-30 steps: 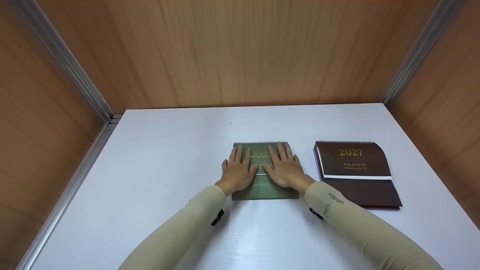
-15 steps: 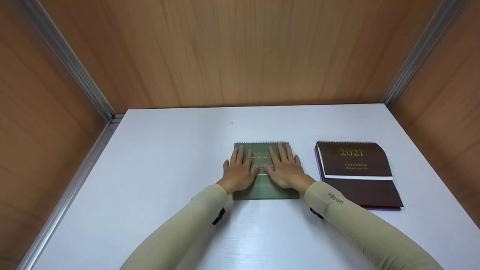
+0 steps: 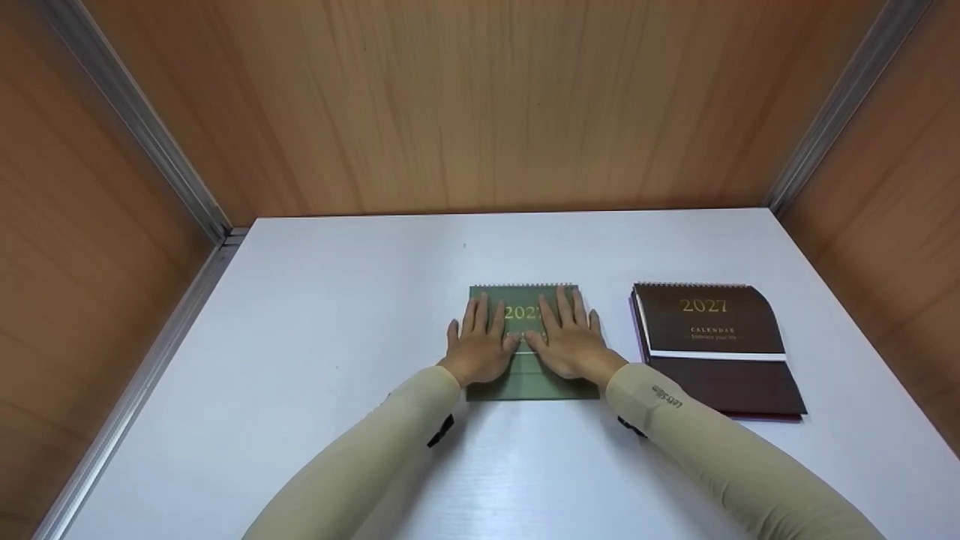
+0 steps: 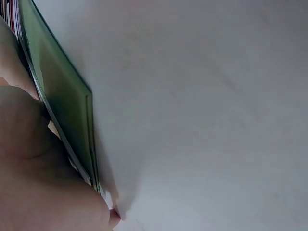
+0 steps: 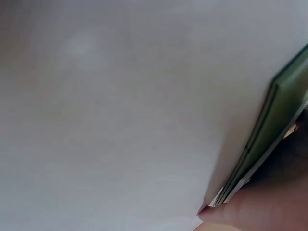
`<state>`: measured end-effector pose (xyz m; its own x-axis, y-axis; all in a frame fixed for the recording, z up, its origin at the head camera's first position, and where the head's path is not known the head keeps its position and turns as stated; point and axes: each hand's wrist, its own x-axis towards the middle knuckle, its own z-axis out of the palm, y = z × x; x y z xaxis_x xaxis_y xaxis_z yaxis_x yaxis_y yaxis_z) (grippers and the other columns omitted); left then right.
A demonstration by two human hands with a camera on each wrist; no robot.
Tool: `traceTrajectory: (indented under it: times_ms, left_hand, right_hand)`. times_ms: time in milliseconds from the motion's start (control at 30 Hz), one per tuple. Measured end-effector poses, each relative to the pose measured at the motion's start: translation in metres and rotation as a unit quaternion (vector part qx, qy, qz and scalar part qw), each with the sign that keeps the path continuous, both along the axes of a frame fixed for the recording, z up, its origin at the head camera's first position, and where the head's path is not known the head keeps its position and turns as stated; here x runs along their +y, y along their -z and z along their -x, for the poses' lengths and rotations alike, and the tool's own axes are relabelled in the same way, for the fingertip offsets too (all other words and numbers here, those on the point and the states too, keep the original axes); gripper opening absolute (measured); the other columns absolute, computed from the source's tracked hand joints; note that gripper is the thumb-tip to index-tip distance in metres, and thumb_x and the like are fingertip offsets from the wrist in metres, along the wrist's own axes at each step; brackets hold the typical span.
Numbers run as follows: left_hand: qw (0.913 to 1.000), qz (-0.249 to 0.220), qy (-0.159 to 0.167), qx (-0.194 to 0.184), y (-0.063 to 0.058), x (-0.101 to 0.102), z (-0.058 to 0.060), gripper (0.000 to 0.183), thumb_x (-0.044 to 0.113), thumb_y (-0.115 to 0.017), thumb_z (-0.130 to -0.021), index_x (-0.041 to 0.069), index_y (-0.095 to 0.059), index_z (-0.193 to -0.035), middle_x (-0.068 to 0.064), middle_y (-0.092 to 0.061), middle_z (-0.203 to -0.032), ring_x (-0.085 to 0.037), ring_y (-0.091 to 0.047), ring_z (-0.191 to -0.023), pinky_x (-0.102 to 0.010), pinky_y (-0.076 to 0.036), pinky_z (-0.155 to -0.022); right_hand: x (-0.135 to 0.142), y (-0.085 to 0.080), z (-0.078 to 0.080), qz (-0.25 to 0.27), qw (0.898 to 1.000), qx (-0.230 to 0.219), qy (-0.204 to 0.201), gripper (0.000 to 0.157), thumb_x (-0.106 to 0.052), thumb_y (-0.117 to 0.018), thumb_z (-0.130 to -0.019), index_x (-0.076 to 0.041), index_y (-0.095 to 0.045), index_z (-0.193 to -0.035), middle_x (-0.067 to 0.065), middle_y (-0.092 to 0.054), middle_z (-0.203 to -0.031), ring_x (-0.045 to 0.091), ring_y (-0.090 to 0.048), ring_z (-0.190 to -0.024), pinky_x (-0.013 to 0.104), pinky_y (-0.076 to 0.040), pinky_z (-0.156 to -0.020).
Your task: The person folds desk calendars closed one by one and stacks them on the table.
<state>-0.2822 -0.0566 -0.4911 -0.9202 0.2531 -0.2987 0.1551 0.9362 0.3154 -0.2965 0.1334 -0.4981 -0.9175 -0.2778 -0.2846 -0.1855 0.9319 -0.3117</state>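
Note:
A green spiral-bound desk calendar [image 3: 534,386] marked 2027 lies flat on the white table, its coil along the far edge. On its left half rests my left hand [image 3: 480,352], palm down with fingers spread. My right hand [image 3: 571,346] lies the same way on the right half, and the two thumbs nearly meet at the middle. Both hands cover much of the cover print. In the left wrist view the calendar's lower part [image 4: 62,96] shows beside my palm; the right wrist view shows its edge [image 5: 269,125] with a little finger over the side.
To the right lies a dark brown 2027 calendar [image 3: 712,322] with a white band across it and its coil at the far edge. The white table [image 3: 337,300] is bounded by wood-grain panels [image 3: 480,105] at the back and both sides, with metal corner posts.
Both hands stay on the green calendar and have barely shifted. The brown calendar has not moved.

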Motion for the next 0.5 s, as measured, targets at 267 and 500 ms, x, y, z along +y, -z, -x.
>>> traceTrajectory:
  times_ms: [267, 500]
  left_hand:
    - [0.9996, 0.025, 0.007, 0.004, 0.013, 0.002, 0.009, 0.072, 0.055, -0.018, -0.114, 0.019, 0.005, -0.172, -0.012, 0.019, -0.177, -0.031, 0.022, -0.162, -0.064, 0.000, -0.130]
    - [0.9995, 0.030, 0.003, 0.010, 0.014, 0.003, 0.007, 0.072, 0.054, -0.018, -0.114, 0.018, 0.004, -0.172, -0.011, 0.018, -0.177, -0.030, 0.020, -0.163, -0.063, -0.001, -0.131]
  right_hand:
    - [0.000, 0.000, 0.002, -0.016, 1.000, -0.009, -0.003, 0.080, -0.061, -0.022, -0.112, -0.016, 0.007, -0.171, 0.016, 0.028, -0.173, 0.040, 0.029, -0.157, 0.068, 0.007, -0.127]
    - [-0.001, -0.001, 0.004, -0.017, 0.999, -0.027, -0.003, 0.082, -0.062, -0.021, -0.111, -0.015, 0.009, -0.170, 0.016, 0.029, -0.172, 0.040, 0.032, -0.156, 0.068, 0.009, -0.127]
